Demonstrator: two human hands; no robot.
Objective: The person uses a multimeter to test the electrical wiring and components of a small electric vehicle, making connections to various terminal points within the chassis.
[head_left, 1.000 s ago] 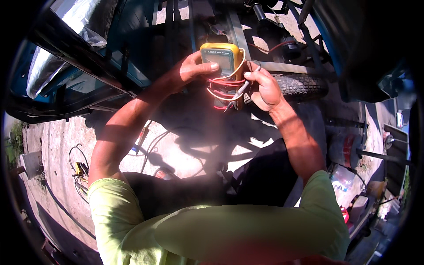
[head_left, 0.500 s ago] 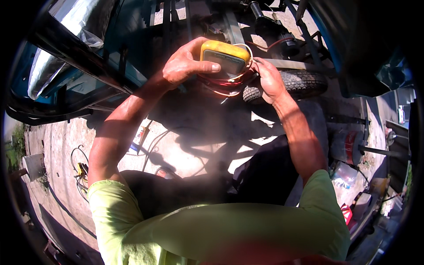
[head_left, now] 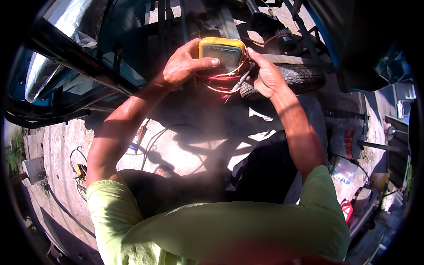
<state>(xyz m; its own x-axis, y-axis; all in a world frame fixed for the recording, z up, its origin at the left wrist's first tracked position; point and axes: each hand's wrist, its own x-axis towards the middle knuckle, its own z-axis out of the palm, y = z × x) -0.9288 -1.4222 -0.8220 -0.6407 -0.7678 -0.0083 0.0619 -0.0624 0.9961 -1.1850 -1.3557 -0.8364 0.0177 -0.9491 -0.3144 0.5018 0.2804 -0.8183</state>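
Observation:
A yellow multimeter (head_left: 223,57) with a dark grey screen is held up in front of me. My left hand (head_left: 183,66) grips its left side, the thumb lying across the front face. Red and white test leads (head_left: 217,78) are wound around the meter's lower part. A thin grey probe (head_left: 244,78) hangs at the right end of these windings. My right hand (head_left: 267,75) is at the meter's right edge, its thumb against the upper corner and its fingers curled around the leads there. Part of those fingers is hidden.
Beyond my hands lie a black tyre (head_left: 304,76) and a metal frame. A dark bar (head_left: 79,57) slants in from the left. Yellow-and-black cabled clamps (head_left: 81,171) lie on the ground at left. A bucket (head_left: 344,142) and clear plastic bag (head_left: 344,170) are at right.
The multimeter has turned so its screen faces me more squarely. My right hand has shifted slightly left and up along its edge, and the white lead loop now lies lower, with the grey probe showing.

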